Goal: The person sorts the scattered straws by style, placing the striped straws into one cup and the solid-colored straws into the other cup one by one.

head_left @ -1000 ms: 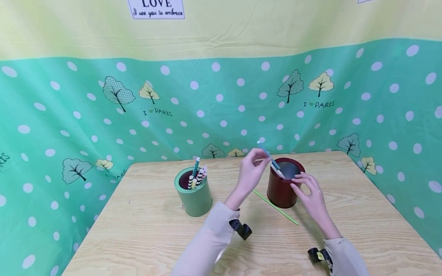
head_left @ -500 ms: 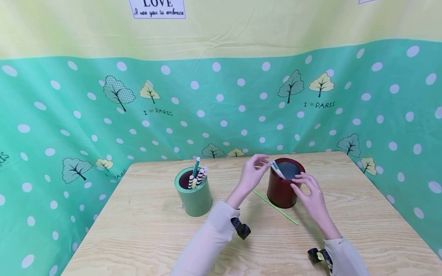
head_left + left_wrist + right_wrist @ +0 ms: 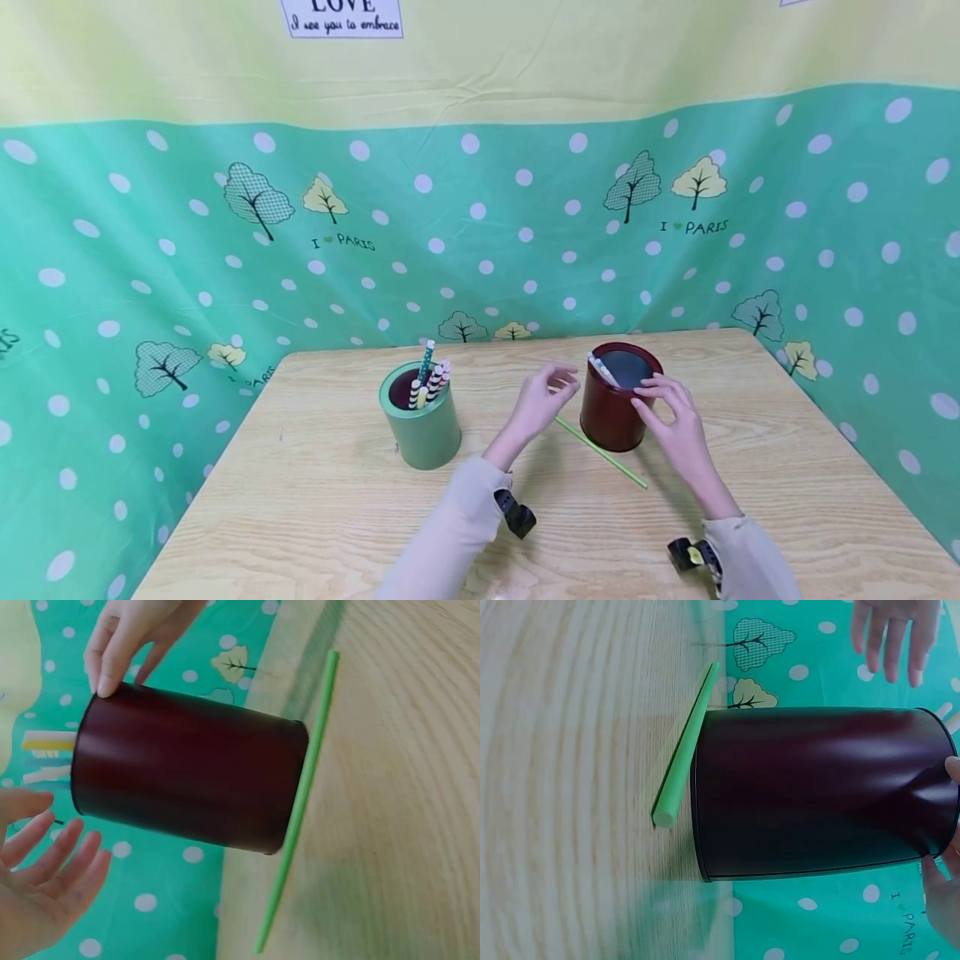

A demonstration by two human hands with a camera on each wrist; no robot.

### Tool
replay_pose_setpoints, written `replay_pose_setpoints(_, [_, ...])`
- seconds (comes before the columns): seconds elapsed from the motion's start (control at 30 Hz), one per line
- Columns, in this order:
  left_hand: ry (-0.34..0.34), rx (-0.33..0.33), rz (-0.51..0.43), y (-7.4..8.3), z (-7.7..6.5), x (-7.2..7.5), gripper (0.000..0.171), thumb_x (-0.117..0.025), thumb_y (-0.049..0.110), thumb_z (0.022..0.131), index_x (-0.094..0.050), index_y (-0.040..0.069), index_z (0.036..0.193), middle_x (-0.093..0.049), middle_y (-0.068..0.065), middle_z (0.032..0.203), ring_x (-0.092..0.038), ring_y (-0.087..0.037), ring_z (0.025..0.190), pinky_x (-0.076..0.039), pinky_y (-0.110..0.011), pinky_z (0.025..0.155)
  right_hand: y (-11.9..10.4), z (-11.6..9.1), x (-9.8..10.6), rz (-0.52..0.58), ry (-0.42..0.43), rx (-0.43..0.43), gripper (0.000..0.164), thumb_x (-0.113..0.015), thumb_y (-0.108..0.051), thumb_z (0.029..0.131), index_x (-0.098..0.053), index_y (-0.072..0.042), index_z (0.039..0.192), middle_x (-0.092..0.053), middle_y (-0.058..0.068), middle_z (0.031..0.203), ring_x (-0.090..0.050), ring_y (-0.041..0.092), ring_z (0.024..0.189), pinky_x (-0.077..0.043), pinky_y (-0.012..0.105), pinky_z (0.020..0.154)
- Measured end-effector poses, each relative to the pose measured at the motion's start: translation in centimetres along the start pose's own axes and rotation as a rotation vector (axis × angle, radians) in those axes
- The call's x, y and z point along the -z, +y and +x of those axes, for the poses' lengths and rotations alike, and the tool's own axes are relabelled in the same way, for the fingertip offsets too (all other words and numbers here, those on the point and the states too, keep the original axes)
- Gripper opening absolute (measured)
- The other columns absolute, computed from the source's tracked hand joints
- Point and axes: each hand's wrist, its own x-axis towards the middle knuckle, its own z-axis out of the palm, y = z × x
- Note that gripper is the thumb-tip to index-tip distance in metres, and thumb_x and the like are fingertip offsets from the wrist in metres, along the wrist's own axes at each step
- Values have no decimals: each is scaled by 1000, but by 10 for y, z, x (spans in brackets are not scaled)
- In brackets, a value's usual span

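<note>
My left hand [image 3: 542, 402] hovers just left of the dark red pen holder [image 3: 611, 421], its fingers loosely bent around nothing; the left wrist view shows them spread below the rim. My right hand [image 3: 675, 421] holds the holder's rim on the right side, thumb and fingers against it. Several slim sticks [image 3: 602, 370], white, blue and yellow, lean inside the upright holder against its left wall. On the table in front of its base lies a slim green stick [image 3: 600, 452], set diagonally; in the right wrist view its near end [image 3: 664, 818] looks solid.
To the left stands a green pen holder [image 3: 427, 433] with several patterned sticks [image 3: 429, 387] upright in it. The wooden table [image 3: 315, 517] ends at the back against a green and yellow printed cloth [image 3: 480, 217]. A wrist camera [image 3: 517, 515] sits on each sleeve.
My left hand has let go of a blue stick, which dropped into the dark red holder, and has moved down and slightly left. My right hand stays at the rim.
</note>
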Motion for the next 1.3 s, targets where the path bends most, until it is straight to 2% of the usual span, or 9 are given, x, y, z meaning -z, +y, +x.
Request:
replay_pose_setpoints(0.07, [-44, 28, 21, -13, 1, -4, 23, -59, 7, 83, -58, -1, 105, -63, -11, 91, -59, -18, 83, -48, -21, 70, -1, 0, 0, -3, 0, -7, 19, -67, 3, 73, -65, -1, 92, -57, 12, 103, -39, 8, 112, -24, 10, 96])
replay_pose_setpoints(0.13, [-85, 40, 54, -18, 0, -5, 22, -59, 8, 83, -59, 0, 104, -63, -9, 92, -59, -16, 84, -48, -20, 70, -2, 1, 0, -3, 2, -19, 20, -67, 5, 73, -65, -1, 92, -57, 13, 103, -40, 12, 111, -23, 9, 96])
replay_pose_setpoints(0.3, [-177, 47, 114, -23, -4, -7, 21, -58, 8, 83, -59, -1, 102, -62, -10, 94, -58, -17, 87, -47, -19, 72, -17, 3, 2, 22, 10, -24, 21, -66, 11, 70, -65, 4, 90, -56, 20, 102, -41, 30, 108, -23, 8, 95])
replay_pose_setpoints(0.43, [-242, 53, 179, -26, -7, -8, 20, -57, 9, 84, -60, -1, 101, -62, -10, 97, -56, -19, 92, -47, -23, 76, -35, 5, 4, 25, 9, -19, 19, -64, 14, 70, -63, 9, 88, -55, 24, 100, -41, 37, 105, -23, 7, 94])
replay_pose_setpoints(0.57, [-289, 64, 226, -29, -9, -9, 19, -57, 10, 85, -62, 1, 101, -62, -8, 100, -54, -19, 97, -47, -29, 80, -41, 6, 5, 11, 2, -38, 18, -64, 13, 71, -63, 8, 89, -55, 23, 101, -41, 35, 105, -22, 7, 94])
replay_pose_setpoints(0.73, [-338, 66, 303, -34, -11, -11, 19, -57, 11, 85, -63, 5, 102, -62, -5, 104, -53, -18, 101, -44, -27, 84, -41, 5, 5, 15, 2, -34, 18, -64, 13, 72, -63, 8, 89, -55, 23, 101, -40, 35, 105, -23, 7, 94])
replay_pose_setpoints(1.1, [-419, 5, 432, -43, -12, -18, 18, -58, 5, 83, -64, 6, 100, -60, -5, 103, -53, -16, 102, -42, -23, 85, -38, 5, 5, 10, 5, -20, 19, -64, 14, 71, -63, 9, 89, -55, 24, 100, -40, 33, 105, -23, 6, 93])
replay_pose_setpoints(1.3, [-449, -25, 474, -48, -11, -20, 20, -60, 4, 81, -64, 6, 100, -60, -5, 101, -54, -17, 99, -42, -20, 84, -12, 3, 1, 18, 7, -16, 21, -66, 11, 70, -65, 3, 90, -56, 19, 102, -41, 26, 108, -24, 7, 94])
